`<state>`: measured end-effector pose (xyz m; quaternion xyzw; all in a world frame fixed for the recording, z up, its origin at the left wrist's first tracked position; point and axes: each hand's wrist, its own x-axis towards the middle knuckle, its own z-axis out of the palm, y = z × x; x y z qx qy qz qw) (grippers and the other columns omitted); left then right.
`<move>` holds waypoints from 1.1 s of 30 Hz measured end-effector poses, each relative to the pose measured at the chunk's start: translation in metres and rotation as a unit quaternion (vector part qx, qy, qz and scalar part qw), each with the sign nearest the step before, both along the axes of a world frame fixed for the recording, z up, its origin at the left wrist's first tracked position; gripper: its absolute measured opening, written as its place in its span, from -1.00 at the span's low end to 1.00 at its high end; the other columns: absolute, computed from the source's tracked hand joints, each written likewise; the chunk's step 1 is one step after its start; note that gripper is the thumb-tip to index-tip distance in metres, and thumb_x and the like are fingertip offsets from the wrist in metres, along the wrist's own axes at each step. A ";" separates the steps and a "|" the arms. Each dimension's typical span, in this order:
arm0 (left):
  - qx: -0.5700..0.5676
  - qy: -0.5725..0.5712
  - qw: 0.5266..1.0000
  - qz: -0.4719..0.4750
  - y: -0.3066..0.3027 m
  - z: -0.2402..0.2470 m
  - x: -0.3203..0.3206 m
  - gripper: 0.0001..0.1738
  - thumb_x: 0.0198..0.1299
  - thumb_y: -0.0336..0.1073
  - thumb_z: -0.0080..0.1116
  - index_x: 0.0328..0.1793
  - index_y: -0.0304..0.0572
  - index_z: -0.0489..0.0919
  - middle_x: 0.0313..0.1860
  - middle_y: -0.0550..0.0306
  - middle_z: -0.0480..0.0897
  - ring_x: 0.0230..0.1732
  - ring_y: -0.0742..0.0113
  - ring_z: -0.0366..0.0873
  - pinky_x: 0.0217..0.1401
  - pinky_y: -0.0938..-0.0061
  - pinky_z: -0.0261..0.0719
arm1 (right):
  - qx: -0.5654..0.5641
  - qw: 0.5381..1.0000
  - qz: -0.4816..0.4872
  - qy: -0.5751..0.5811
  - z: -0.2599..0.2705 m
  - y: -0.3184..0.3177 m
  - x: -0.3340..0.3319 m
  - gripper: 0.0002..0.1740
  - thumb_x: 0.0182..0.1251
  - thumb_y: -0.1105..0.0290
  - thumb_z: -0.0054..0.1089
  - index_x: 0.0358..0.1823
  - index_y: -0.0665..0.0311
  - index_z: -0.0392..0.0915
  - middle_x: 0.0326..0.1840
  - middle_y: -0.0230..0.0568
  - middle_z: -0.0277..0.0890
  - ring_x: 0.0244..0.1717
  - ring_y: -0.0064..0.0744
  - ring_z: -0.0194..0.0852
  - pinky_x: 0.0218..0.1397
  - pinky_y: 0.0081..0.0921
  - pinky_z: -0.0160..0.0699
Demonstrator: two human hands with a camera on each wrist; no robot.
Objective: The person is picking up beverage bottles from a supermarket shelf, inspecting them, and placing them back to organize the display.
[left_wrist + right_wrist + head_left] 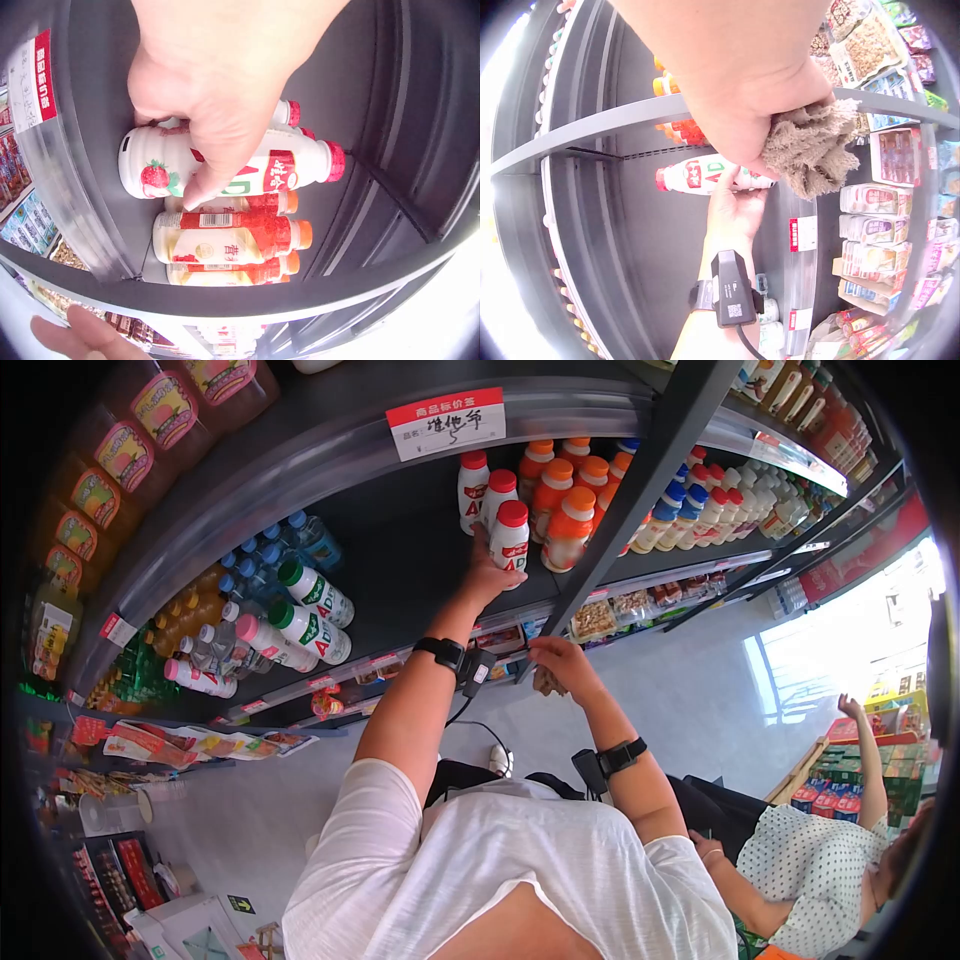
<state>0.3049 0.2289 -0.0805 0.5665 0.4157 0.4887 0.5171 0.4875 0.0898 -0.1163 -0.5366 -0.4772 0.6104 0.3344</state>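
Clasping bottle (300, 169), left hand (217, 90); right hand (735, 90) bunches cloth (810, 146).

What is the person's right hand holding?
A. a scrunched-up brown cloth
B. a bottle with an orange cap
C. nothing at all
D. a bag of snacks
A: the right hand grips a crumpled brown cloth, while the left hand is the one holding the red-capped bottle.

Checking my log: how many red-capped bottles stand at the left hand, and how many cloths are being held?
Red-capped bottles: 3, the front one gripped by the left hand
Brown cloth: 1, held in the right hand
Total: 4
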 end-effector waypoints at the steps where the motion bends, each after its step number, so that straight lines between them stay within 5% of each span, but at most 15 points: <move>1: 0.014 -0.006 1.000 0.007 0.001 -0.004 0.002 0.46 -0.29 -0.56 0.50 0.62 -0.33 -0.37 0.46 -0.14 0.26 0.40 0.12 0.35 0.38 0.36 0.40 | 0.003 1.000 -0.001 0.003 0.004 0.000 -0.002 -0.63 0.35 0.35 0.21 0.12 0.37 0.56 -0.14 -0.33 0.64 -0.12 -0.57 0.52 -0.03 -0.59 0.46; 3: 0.042 -0.018 0.999 0.020 0.008 -0.018 0.007 0.45 -0.29 -0.55 0.50 0.61 -0.34 -0.37 0.47 -0.14 0.24 0.41 0.14 0.34 0.38 0.37 0.39 | 0.004 1.000 0.001 -0.002 0.008 0.001 -0.005 -0.63 0.35 0.33 0.21 0.09 0.40 0.56 -0.13 -0.31 0.62 -0.11 -0.56 0.51 -0.01 -0.58 0.46; 8: 0.157 0.144 0.950 0.229 0.004 -0.038 0.025 0.26 -0.36 -0.32 0.63 0.49 -0.34 0.05 0.38 -0.37 0.17 0.39 -0.31 0.19 0.42 0.02 0.30 | -0.001 1.000 0.013 -0.014 0.001 0.004 -0.008 -0.63 0.37 0.33 0.21 0.12 0.38 0.54 -0.11 -0.29 0.64 -0.14 -0.57 0.54 -0.07 -0.60 0.48; 12: 0.131 0.168 0.926 0.312 -0.017 -0.015 0.040 -0.05 -0.25 -0.26 0.58 0.31 -0.28 0.30 0.15 -0.23 0.37 0.17 -0.21 0.43 0.20 0.12 0.50 | -0.041 0.998 0.004 0.055 0.010 0.005 -0.006 -0.62 0.41 0.31 0.16 0.15 0.39 0.51 -0.12 -0.21 0.65 -0.14 -0.45 0.60 -0.07 -0.55 0.53; 15: 0.140 0.216 0.921 0.292 -0.013 -0.018 0.035 -0.08 -0.25 -0.23 0.57 0.28 -0.28 0.33 0.14 -0.23 0.38 0.17 -0.18 0.42 0.22 0.12 0.49 | -0.131 0.963 -0.057 0.230 0.011 0.008 0.000 -0.61 0.46 0.25 0.10 0.14 0.41 0.48 -0.04 -0.09 0.62 -0.05 -0.25 0.61 0.06 -0.37 0.58; 17: 0.148 0.228 0.927 0.259 -0.015 -0.021 0.027 -0.12 -0.25 -0.23 0.56 0.24 -0.31 0.36 0.09 -0.20 0.40 0.15 -0.13 0.40 0.21 0.12 0.47 | -0.208 0.882 -0.126 0.404 0.010 0.010 0.002 -0.60 0.48 0.22 0.07 0.12 0.43 0.48 0.03 -0.03 0.59 0.02 -0.20 0.58 0.16 -0.25 0.55; 20: 0.145 0.199 0.943 0.222 -0.035 -0.015 0.015 -0.16 -0.29 -0.25 0.58 0.16 -0.32 0.38 0.04 -0.15 0.41 0.13 -0.08 0.41 0.18 0.13 0.47 | -0.244 0.778 -0.084 0.572 0.023 0.008 0.005 -0.58 0.51 0.18 0.01 0.13 0.43 0.42 0.17 0.12 0.50 0.21 0.01 0.47 0.38 0.05 0.38; 23: 0.146 0.148 0.954 0.215 -0.057 -0.006 0.003 -0.17 -0.29 -0.28 0.61 0.14 -0.28 0.37 0.02 -0.09 0.43 0.10 0.03 0.45 0.17 0.18 0.48 | -0.262 0.792 -0.097 0.543 0.053 0.001 0.002 -0.59 0.49 0.30 -0.07 0.20 0.45 0.38 0.29 0.19 0.38 0.38 0.13 0.30 0.50 0.22 0.14; 26: 0.127 0.064 0.977 0.158 -0.064 0.000 -0.011 -0.19 -0.21 -0.35 0.59 0.18 -0.21 0.34 0.01 0.05 0.52 0.06 0.28 0.56 0.14 0.33 0.56 | -0.229 0.804 -0.043 0.546 0.053 0.004 -0.003 -0.53 0.40 0.41 -0.16 0.29 0.46 0.30 0.35 0.21 0.31 0.43 0.16 0.22 0.53 0.21 0.10; 29: 0.107 0.006 0.992 0.059 -0.078 0.038 -0.020 -0.24 -0.15 -0.40 0.55 0.18 -0.21 0.33 -0.06 0.10 0.59 -0.02 0.34 0.60 0.07 0.37 0.61 | -0.169 0.788 -0.049 0.590 0.069 0.009 -0.012 -0.45 0.30 0.49 -0.22 0.36 0.44 0.26 0.39 0.17 0.28 0.43 0.15 0.22 0.53 0.20 0.11; 33: 0.017 -0.044 0.994 0.097 -0.091 0.034 -0.034 -0.23 -0.14 -0.41 0.53 0.21 -0.21 0.31 -0.01 0.06 0.58 -0.01 0.28 0.60 0.09 0.34 0.60 | -0.084 0.799 -0.100 0.587 0.099 0.006 -0.019 -0.45 0.36 0.44 -0.22 0.39 0.40 0.24 0.42 0.05 0.28 0.43 0.08 0.24 0.51 0.14 0.17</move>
